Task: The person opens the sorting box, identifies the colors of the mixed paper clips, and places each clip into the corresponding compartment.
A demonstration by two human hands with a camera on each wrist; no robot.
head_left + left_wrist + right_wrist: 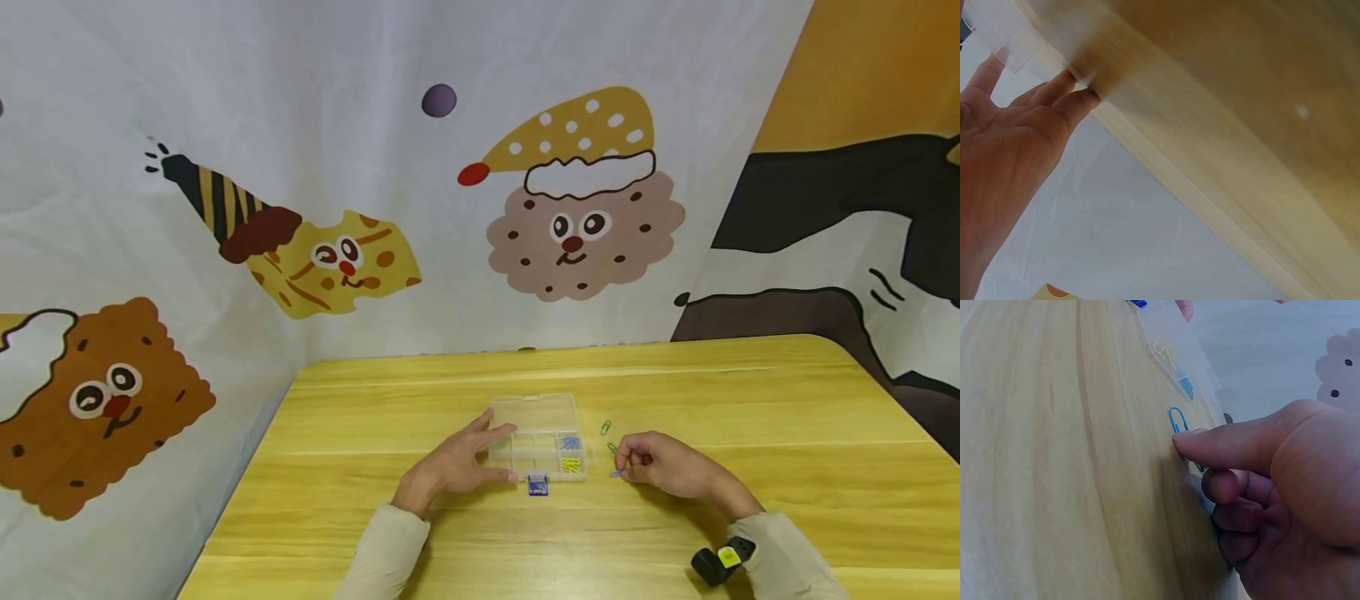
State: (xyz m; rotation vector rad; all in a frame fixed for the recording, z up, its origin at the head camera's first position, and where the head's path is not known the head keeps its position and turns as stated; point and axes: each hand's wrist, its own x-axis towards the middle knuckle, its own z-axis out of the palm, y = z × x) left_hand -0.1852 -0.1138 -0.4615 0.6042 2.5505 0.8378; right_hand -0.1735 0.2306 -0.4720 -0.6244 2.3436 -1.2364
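Observation:
A clear plastic compartment box (534,412) lies on the table with its lid raised at the back. Blue paper clips (570,443) fill one right-hand compartment, and yellow paper clips (572,465) lie in the one in front of it. My left hand (459,461) rests at the box's left side with fingers spread, thumb by the front corner. Right of the box, my right hand (667,467) pinches a single blue paper clip (1177,417) low over the table; the thumb hides part of it. Two green paper clips (606,427) lie nearby, one partly behind my right fingers.
The box's blue latch (537,485) hangs at its front edge. The wooden table (360,417) ends at a printed cloth backdrop (457,317) behind the box. A black device with a yellow label (723,562) sits at my right wrist.

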